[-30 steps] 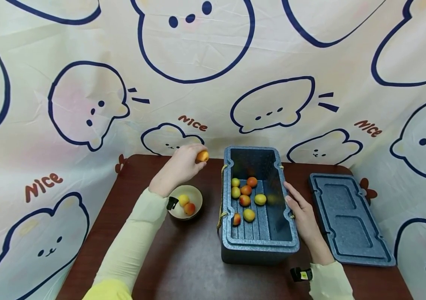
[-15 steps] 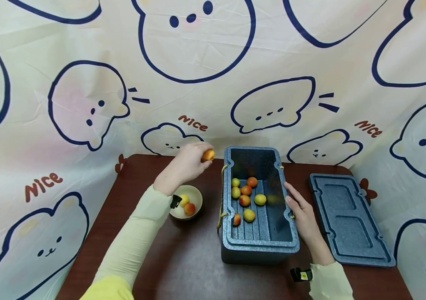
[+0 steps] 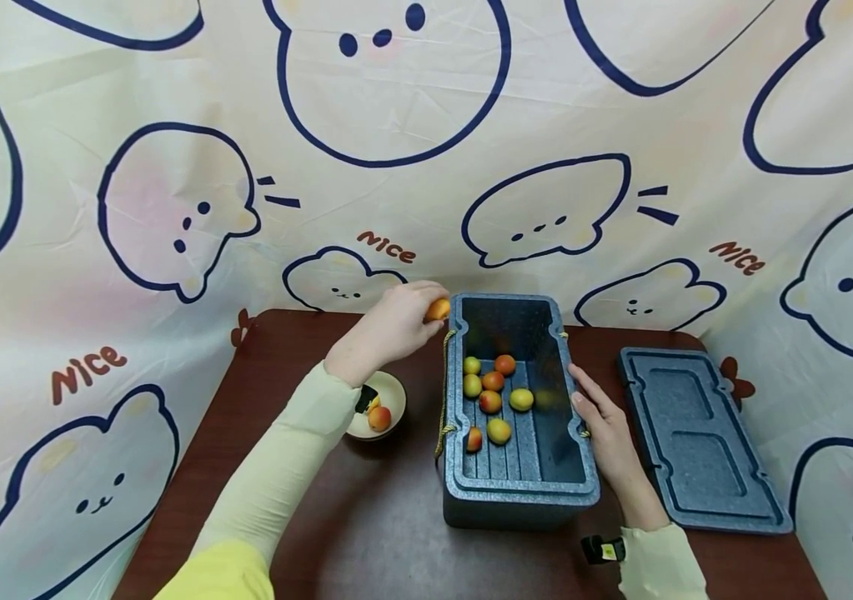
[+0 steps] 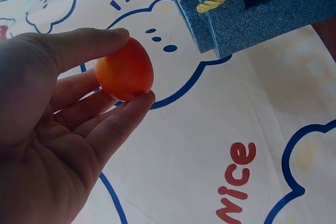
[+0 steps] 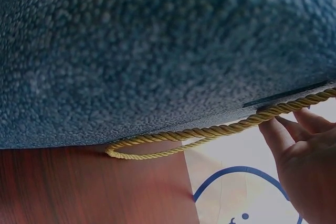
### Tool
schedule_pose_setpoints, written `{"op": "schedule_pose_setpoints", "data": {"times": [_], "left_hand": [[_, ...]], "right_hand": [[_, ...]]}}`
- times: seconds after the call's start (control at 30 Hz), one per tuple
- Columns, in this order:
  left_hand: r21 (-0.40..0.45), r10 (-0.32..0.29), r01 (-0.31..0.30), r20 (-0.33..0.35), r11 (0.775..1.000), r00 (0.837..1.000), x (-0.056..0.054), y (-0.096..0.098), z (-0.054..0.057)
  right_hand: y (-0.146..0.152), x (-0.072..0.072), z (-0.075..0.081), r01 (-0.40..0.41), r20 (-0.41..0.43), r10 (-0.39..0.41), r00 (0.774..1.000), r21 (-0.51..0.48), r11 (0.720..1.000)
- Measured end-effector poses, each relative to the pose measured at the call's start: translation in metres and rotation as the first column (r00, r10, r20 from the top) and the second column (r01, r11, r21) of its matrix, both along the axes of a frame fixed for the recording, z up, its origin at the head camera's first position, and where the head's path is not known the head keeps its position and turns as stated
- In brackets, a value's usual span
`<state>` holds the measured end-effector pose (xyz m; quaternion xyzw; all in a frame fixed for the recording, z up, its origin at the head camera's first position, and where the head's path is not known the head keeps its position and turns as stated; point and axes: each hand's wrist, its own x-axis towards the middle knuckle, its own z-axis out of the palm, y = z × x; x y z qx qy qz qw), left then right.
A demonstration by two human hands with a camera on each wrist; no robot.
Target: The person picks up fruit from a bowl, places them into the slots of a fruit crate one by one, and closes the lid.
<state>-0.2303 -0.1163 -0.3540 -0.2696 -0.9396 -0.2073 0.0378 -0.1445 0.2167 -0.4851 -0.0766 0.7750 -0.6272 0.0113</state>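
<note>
My left hand point(image 3: 393, 327) pinches an orange-red apricot point(image 4: 126, 72) between thumb and fingertips. It is raised right at the far left rim of the blue-grey foam box point(image 3: 519, 493). Inside the box, several yellow and orange-red fruits point(image 3: 490, 402) lie on the ribbed floor, mostly toward the left. My right hand point(image 3: 606, 429) rests along the box's right outer wall, fingers extended; in the right wrist view its fingertips are at the yellow rope handle point(image 5: 231, 128). A pale bowl point(image 3: 398, 396) sits below my left wrist with an orange fruit point(image 3: 379, 418) and a mostly hidden yellow one.
The box lid point(image 3: 704, 437) lies flat on the brown table point(image 3: 381, 533), to the right of the box. A cloth with cartoon outlines point(image 3: 366, 100) hangs behind the table and at its sides. Another yellow rope point(image 3: 444, 392) runs down the box's left side.
My left hand has moved right with the apricot, from above the bowl's far side to the box's left rim. The wrist now covers more of the bowl. My right hand has stayed still.
</note>
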Motion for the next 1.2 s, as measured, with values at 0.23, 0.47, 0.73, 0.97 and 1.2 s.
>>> {"op": "schedule_pose_setpoints", "data": {"times": [0.23,0.47,0.73,0.97,1.2], "left_hand": [[-0.006,-0.031,0.031,0.001,0.999,1.0,0.0,0.01,0.004],[-0.029,-0.067,0.067,0.002,0.997,0.998,0.0,0.021,0.008],[-0.059,-0.119,0.12,0.013,0.991,0.993,0.0,0.032,0.012],[-0.084,-0.17,0.172,0.028,0.981,0.985,0.001,0.042,0.014],[-0.125,-0.203,0.206,0.035,0.971,0.979,0.003,0.054,0.021]], "right_hand": [[0.0,0.0,0.0,-0.001,-0.003,0.001,1.0,-0.005,1.0],[0.0,0.0,0.002,0.003,0.005,-0.003,1.0,0.0,1.0],[0.0,-0.001,0.001,0.005,0.016,-0.005,1.0,0.005,1.0],[0.001,-0.001,0.0,0.005,0.018,-0.006,1.0,0.012,1.0],[0.001,0.0,0.0,-0.002,0.013,0.001,1.0,0.004,1.0]]}}
